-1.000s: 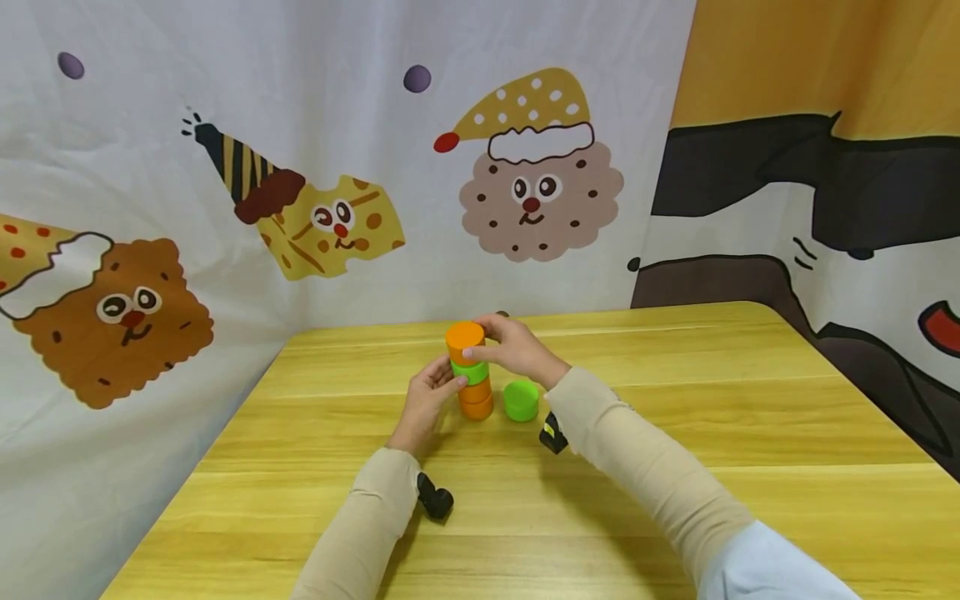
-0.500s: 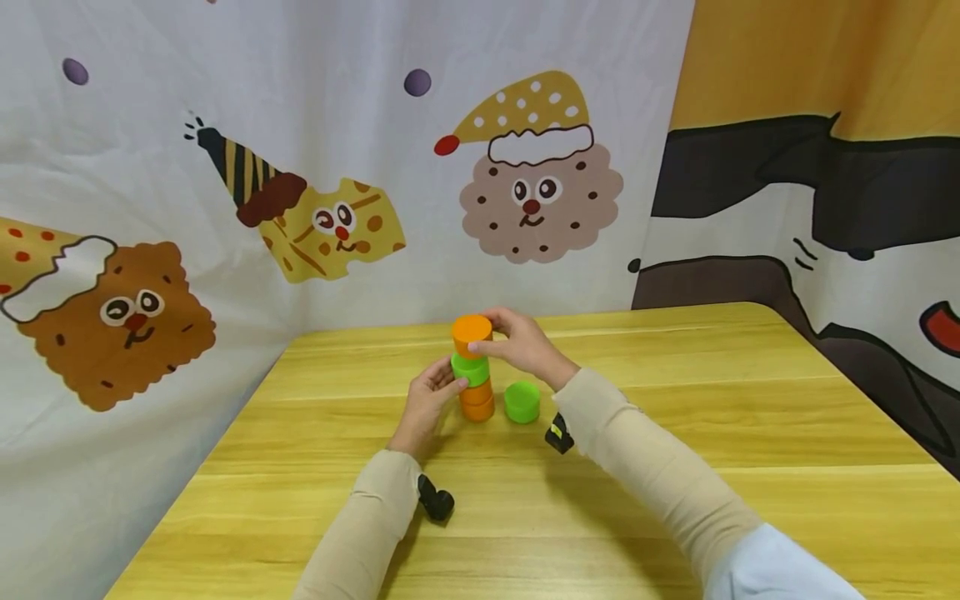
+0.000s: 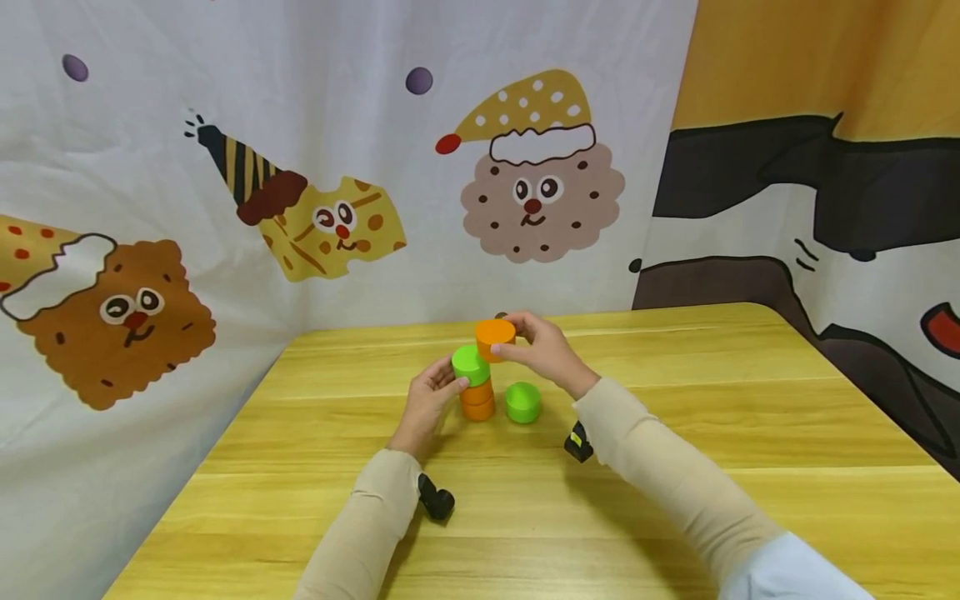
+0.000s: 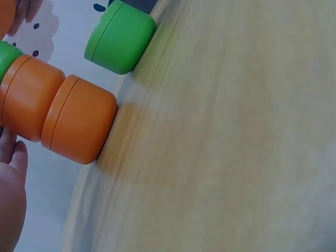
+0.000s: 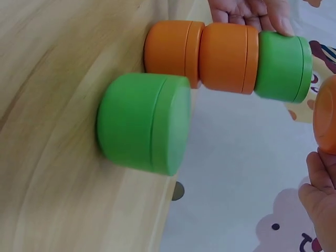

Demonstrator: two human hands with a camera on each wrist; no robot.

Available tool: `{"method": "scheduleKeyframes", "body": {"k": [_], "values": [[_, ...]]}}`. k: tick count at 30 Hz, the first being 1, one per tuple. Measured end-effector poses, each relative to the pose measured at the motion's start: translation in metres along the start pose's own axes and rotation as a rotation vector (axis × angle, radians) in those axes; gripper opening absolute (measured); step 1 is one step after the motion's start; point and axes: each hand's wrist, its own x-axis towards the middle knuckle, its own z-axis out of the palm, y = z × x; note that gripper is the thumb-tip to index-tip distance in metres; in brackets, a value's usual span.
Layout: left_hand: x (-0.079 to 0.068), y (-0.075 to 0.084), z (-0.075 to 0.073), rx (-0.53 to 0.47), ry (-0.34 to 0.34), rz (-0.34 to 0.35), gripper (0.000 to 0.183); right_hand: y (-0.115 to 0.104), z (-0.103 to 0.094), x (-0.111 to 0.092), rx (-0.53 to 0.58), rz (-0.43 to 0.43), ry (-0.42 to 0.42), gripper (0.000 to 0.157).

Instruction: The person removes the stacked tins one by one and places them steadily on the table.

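Note:
Three small lidded jars form an upright stack on the table: a lower orange jar (image 3: pixel 477 411), an upper orange jar (image 5: pixel 226 58) and a green jar (image 3: pixel 471 367) on top. My left hand (image 3: pixel 426 407) grips that top green jar from the left, thumb on its near side. Another orange jar (image 3: pixel 496 338) is in my right hand (image 3: pixel 546 352), pinched between thumb and fingers, up and to the right of the stack top. In the right wrist view its underside faces the stack's top. A second green jar (image 5: pixel 142 123) stands alone on the table, just right of the stack.
The wooden table (image 3: pixel 675 517) reaches back to a printed cloth (image 3: pixel 360 100) with cartoon figures. Black wrist cameras (image 3: pixel 435 498) sit on both beige sleeves (image 3: pixel 660 467), low over the tabletop.
My right hand has lifted the orange jar off the stack's green jar and moved it to the right. The left hand keeps its hold on the green jar.

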Motion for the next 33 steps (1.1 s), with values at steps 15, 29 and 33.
{"method": "scheduleKeyframes", "body": {"k": [15, 29, 33], "values": [[-0.001, 0.002, 0.001, 0.007, 0.008, -0.016, 0.047, 0.021, -0.018, -0.013, 0.018, 0.02, 0.066, 0.047], [-0.001, 0.002, 0.0, 0.007, -0.003, -0.007, 0.047, 0.038, -0.033, -0.029, 0.026, 0.046, 0.061, 0.048], [-0.001, 0.003, 0.0, 0.007, -0.002, -0.005, 0.047, 0.043, -0.037, -0.031, 0.027, 0.055, 0.056, 0.049]]}}
